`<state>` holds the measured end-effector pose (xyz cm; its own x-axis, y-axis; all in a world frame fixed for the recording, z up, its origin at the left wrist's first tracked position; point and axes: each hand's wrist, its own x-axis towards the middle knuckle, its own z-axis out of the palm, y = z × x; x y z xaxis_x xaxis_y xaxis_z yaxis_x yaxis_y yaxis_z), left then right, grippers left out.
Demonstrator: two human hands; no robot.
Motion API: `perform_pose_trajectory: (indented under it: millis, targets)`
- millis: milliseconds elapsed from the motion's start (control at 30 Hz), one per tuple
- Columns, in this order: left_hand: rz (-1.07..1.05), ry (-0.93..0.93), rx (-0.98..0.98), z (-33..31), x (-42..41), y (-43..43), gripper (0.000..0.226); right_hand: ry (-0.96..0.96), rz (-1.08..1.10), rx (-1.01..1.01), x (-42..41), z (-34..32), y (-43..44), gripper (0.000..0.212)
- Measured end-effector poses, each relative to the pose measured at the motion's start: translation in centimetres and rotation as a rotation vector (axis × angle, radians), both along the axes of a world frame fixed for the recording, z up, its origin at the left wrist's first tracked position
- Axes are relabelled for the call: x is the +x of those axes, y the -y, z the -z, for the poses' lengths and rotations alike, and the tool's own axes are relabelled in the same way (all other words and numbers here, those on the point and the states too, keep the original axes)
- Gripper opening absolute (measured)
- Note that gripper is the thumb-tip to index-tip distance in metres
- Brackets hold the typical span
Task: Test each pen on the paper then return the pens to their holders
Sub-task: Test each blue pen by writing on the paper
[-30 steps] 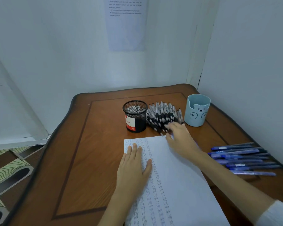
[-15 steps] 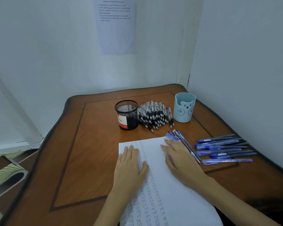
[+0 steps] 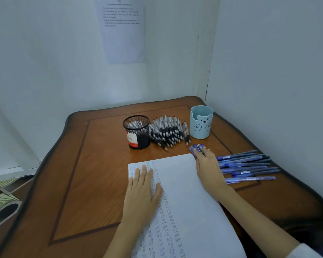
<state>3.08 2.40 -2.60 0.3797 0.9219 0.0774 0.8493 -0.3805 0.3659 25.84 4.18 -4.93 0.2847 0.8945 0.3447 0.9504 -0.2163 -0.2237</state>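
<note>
Wooden table (image 3: 82, 164), my remote feed: L hand (image 3: 144, 190) lies flat, fingers straight, on the paper (image 3: 185, 183). R hand (image 3: 210, 170) covers blue pens (image 3: 196, 148) at the paper's far-R corner; gripping or just touching, can't tell. Black pens (image 3: 168, 131) lie btw mesh holder (image 3: 136, 132) and bear cup (image 3: 201, 125).

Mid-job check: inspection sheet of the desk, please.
Surface: brown wooden table.
Job's things: paper with rows of "test"; black pens heaped between mesh holder and bear holder; blue pens in a row at right.
Clutter: nothing seen.
Hands: left hand flat on paper; right hand over a few loose blue pens by the paper's corner, grip unclear.
Cables: nothing seen.
Surroundings: white walls, printed sheet on wall, patterned floor at left.
</note>
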Motion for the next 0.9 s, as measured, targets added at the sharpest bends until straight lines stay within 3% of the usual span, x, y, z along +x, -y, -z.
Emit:
perform_pose_trajectory:
  millis: [167, 400, 533, 733, 900]
  targets:
    - [-0.005, -0.008, -0.012, 0.0, 0.1, -0.1, 0.059, -0.051, 0.044, -0.014, 1.2, -0.7, -0.4, 0.055]
    - [0.004, 0.017, -0.023, -0.3, 0.2, 0.0, 0.058, -0.190, -0.218, 0.140, 1.1, -3.7, 3.0, 0.030]
    - [0.055, 0.050, -0.044, -1.2, 0.9, 0.0, 0.054, -0.302, -0.296, 0.089, 3.3, -5.6, 5.1, 0.019]
    - [0.203, 0.130, -0.068, -2.4, 4.5, 1.5, 0.049, -0.380, -0.244, -0.053, 7.2, -7.7, 9.8, 0.016]
    - [0.312, 0.072, -0.049, -2.6, 7.4, 2.8, 0.048, -0.311, -0.226, -0.187, 8.4, -6.8, 12.1, 0.017]
